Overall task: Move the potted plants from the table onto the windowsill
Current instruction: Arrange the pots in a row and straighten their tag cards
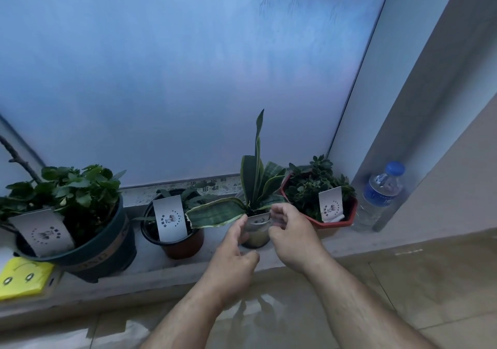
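Several potted plants stand in a row on the grey windowsill [150, 276]. A small pale pot [256, 234] with a striped snake plant [255, 176] sits between a brown pot [180, 243] and a red octagonal pot [336, 220]. My left hand [234, 257] touches the small pot's left side with its fingertips. My right hand [293, 237] curls round its right side and rim. A large dark green pot [105, 251] with a leafy plant stands at the left. White tags stick up in the pots.
A clear water bottle with a blue cap [379, 195] stands in the sill's right corner by the window frame. A yellow object [22, 278] lies at the sill's left end. Frosted glass [174, 79] rises behind the plants. Tiled floor lies below.
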Motion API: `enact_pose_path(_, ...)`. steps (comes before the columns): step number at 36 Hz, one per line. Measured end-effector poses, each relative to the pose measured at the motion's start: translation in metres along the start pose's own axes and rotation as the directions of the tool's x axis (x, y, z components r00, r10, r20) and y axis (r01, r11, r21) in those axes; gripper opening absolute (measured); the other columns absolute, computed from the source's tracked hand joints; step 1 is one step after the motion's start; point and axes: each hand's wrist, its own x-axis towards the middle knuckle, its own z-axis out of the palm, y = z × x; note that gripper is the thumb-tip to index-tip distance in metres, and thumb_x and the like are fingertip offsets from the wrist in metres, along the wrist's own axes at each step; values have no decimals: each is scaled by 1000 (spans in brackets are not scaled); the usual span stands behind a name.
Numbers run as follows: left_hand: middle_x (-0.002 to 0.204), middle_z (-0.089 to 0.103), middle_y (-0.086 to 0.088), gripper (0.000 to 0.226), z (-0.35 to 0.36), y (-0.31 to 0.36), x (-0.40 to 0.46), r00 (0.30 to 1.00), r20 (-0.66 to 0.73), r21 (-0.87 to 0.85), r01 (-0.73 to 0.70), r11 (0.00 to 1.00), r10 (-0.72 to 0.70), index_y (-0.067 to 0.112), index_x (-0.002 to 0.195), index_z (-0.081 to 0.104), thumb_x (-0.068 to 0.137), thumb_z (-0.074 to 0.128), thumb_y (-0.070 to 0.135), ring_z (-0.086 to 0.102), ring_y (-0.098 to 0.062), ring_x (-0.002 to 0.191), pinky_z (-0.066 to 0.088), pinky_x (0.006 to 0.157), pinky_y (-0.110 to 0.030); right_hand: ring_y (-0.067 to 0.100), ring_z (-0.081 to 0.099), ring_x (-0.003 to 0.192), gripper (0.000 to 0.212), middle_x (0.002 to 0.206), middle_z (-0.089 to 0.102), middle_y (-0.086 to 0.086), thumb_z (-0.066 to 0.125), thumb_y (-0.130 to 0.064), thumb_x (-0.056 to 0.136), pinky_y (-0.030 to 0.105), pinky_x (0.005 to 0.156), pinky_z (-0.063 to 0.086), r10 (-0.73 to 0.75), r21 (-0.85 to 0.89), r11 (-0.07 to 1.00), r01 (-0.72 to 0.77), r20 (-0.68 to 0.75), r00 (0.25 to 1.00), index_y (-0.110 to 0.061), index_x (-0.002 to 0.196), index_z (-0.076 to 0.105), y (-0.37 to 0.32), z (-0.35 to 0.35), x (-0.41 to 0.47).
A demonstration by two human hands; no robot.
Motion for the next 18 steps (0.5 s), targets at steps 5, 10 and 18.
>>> enact_pose_path(5,139,45,18,77,0,4,-3,1000,-16,25,-25,999,25,39,157,24,95,52,4,45,15,62,40,60,2,9,56,121,52,139,58,-5,56,-14,93,25,96,46,1,-13,1000,-1,-16,1000,-26,144,49,-2,1,0)
enact_pose_path(10,145,44,11,75,1,7,-5,1000,-20,26,-18,1000,18,35,159,24,96,52,4,48,33,64,38,61,6,9,56,121,52,140,59,-5,56,-14,94,25,100,45,13,-25,1000,-13,-17,1000,-25,144,48,-2,-1,-1)
enact_pose_path(18,148,43,11,76,-1,9,-5,999,-32,46,4,999,-2,40,158,22,96,53,7,45,24,99,38,66,7,7,54,118,53,143,57,-4,55,-13,95,25,101,44,0,-29,1000,-1,-20,1000,-24,146,46,-1,-7,-3)
